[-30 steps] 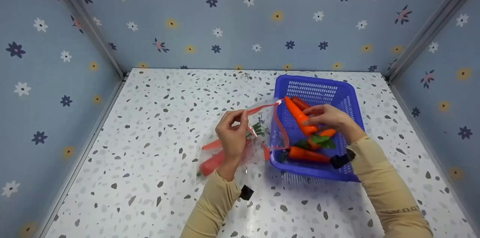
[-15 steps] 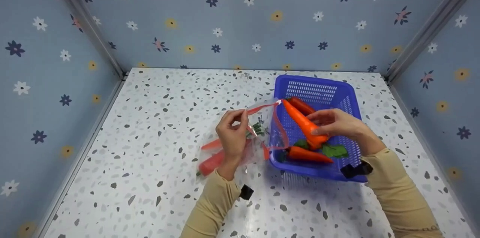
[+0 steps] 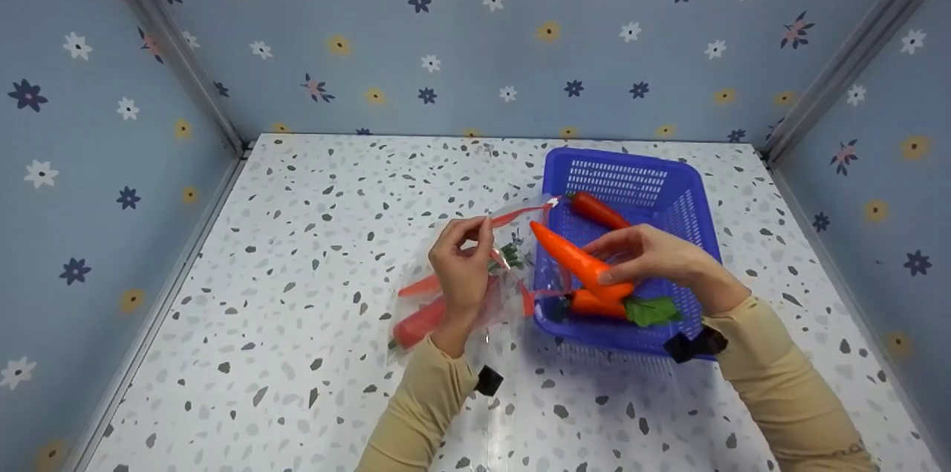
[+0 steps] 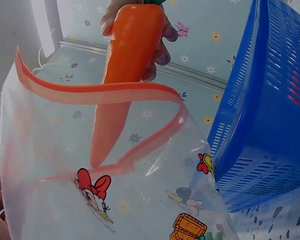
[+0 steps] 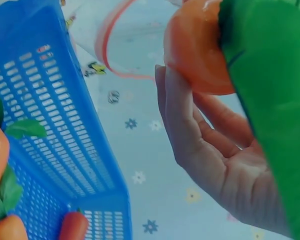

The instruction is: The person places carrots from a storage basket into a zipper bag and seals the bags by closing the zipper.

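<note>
Carrot point(image 3: 576, 260), probably stiff, light and slippery, is held near its thick leafy end, seemingly the surest grip, by fingers of the right hand point(image 3: 657, 258), tip at the mouth of a clear, likely floppy bag point(image 4: 140, 202) whose red rim the left hand point(image 3: 461, 267) pinches.

The head view is bright and even, glare whitening the surface point(image 3: 520, 427) at six o'clock, a soft bluish shadow at the basket's point(image 3: 602, 340) six o'clock. Both wrist views look dimmer, hazy — the left brightest at eleven o'clock. In the right, the leaf point(image 5: 272, 95) at three o'clock is soft — the bag's rim point(image 5: 105, 47) at eleven, blurred.
</note>
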{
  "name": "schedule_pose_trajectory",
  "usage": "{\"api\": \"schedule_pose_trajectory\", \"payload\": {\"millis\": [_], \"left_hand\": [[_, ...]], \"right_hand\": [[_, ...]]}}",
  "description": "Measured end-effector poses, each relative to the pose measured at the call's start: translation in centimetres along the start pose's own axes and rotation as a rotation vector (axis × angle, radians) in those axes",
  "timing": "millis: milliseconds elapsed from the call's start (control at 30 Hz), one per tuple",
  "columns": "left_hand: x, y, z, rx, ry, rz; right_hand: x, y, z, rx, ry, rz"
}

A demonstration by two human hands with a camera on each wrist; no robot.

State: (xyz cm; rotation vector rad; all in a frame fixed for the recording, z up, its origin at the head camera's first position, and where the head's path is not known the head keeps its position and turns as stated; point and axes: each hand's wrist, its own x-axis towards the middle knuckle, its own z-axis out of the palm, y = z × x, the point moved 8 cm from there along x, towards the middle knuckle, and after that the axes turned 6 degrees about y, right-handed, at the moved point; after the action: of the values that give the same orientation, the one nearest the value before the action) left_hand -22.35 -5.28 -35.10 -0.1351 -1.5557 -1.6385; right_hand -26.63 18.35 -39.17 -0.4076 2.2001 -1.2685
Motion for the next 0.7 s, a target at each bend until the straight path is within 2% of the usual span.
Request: {"api": "schedule_pose_trajectory", "payload": {"millis": [300, 700], "left_hand": [[-0.1, -0.3, 0.0, -0.014, -0.004, -0.025], [-0.2, -0.2, 0.1, -0.001, -0.008, -0.052]], "right_hand": [[1.8, -0.7, 1.8, -0.011, -0.018, 0.046], [4.3, -1.7, 3.4, -0.002, -0.009, 0.033]]}}
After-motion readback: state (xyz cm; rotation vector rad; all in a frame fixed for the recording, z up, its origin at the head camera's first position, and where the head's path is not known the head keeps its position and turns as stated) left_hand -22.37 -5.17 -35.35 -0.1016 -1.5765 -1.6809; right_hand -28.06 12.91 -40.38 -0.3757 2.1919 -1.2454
